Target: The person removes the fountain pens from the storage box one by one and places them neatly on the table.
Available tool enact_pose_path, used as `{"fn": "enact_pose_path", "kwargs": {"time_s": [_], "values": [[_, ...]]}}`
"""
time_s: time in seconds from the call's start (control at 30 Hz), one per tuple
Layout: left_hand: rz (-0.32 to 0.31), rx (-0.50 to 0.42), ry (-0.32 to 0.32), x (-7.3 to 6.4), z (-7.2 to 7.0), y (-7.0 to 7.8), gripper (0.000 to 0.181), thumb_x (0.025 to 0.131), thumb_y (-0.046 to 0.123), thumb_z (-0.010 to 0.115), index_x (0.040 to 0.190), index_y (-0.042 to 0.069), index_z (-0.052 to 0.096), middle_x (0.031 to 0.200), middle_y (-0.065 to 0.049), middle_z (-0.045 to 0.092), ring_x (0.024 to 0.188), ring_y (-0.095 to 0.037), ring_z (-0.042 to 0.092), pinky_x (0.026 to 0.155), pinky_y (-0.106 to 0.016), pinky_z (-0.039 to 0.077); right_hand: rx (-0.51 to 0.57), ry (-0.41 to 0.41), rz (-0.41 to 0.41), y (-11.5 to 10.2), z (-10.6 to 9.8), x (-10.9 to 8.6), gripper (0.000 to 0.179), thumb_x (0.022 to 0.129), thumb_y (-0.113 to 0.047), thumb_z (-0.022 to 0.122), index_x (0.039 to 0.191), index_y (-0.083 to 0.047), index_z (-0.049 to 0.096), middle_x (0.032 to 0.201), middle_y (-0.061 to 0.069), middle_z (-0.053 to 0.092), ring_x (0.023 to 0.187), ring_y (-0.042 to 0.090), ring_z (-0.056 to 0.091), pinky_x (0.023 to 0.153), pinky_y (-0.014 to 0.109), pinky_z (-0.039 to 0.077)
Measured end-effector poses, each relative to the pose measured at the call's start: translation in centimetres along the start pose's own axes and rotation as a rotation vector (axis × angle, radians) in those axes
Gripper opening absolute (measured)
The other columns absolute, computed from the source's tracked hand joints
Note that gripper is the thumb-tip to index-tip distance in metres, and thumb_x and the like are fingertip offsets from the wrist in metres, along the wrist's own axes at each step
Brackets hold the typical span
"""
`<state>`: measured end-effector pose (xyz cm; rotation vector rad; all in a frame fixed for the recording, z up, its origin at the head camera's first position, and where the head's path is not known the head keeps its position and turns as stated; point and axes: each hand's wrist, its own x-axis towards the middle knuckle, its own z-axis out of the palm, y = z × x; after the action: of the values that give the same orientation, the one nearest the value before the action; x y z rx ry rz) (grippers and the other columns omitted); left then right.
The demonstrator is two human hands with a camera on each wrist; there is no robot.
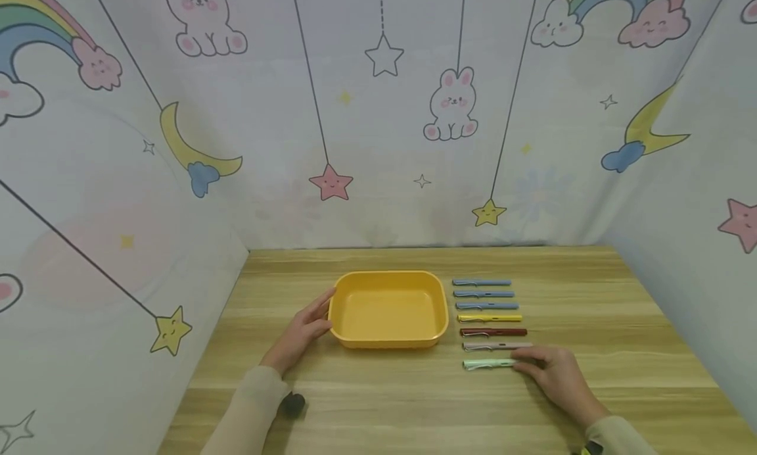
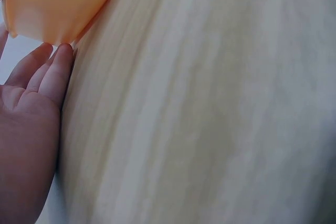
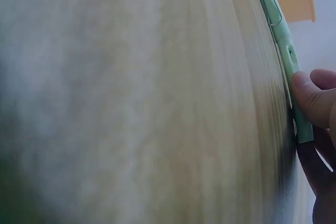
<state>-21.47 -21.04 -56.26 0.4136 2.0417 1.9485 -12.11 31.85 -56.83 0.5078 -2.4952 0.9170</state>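
Note:
My right hand (image 1: 557, 375) is at the near end of a column of pens, thumb and fingertips pinching the barrel end of a mint-green pen (image 1: 486, 363). In the right wrist view this pen (image 3: 283, 43) lies along the wood, its clip end pointing away from the hand. Just beyond it is a pinkish-grey pen (image 1: 493, 346), partly overlapped by my fingers. On the other side, my left hand (image 1: 300, 333) rests its extended fingers against the left side of a yellow plastic tray (image 1: 388, 342). The left wrist view has the fingertips touching the tray's outer wall (image 2: 58, 11).
Right of the tray, parallel to each other, lie a dark red pen (image 1: 493, 332), a yellow pen (image 1: 491, 318) and three blue pens, the nearest blue pen (image 1: 487, 306) beside the yellow one. A patterned cloth (image 1: 378, 225) encloses the wooden table (image 1: 378, 402) at back and sides.

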Motion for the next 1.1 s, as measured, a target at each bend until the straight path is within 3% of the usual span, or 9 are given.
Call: {"fn": "enact_pose_path", "kwargs": {"time_s": [0.43,1.1], "values": [[-0.003,-0.011,-0.007,0.02,-0.07,-0.03,0.070,0.104,0.017,0.065,0.166,0.025,0.034,0.172,-0.011,0.027,0.155,-0.029,0.031,0.111,-0.021,0.044,-0.040,-0.026,0.030,-0.16,-0.31,0.15,0.032,0.066,0.000,0.095,0.090,-0.019,0.085,0.093,-0.001,0.082,0.088,0.011,0.077,0.082,0.003,0.049],[0.006,-0.005,-0.019,-0.13,-0.13,-0.01,0.069,0.105,0.012,0.060,0.167,0.024,0.032,0.172,-0.012,0.026,0.157,-0.031,0.030,0.112,-0.022,0.043,-0.059,-0.019,0.013,-0.10,-0.59,-0.09,0.034,0.067,-0.001,0.094,0.094,-0.019,0.085,0.097,0.000,0.082,0.091,0.014,0.078,0.086,-0.001,0.044]]}}
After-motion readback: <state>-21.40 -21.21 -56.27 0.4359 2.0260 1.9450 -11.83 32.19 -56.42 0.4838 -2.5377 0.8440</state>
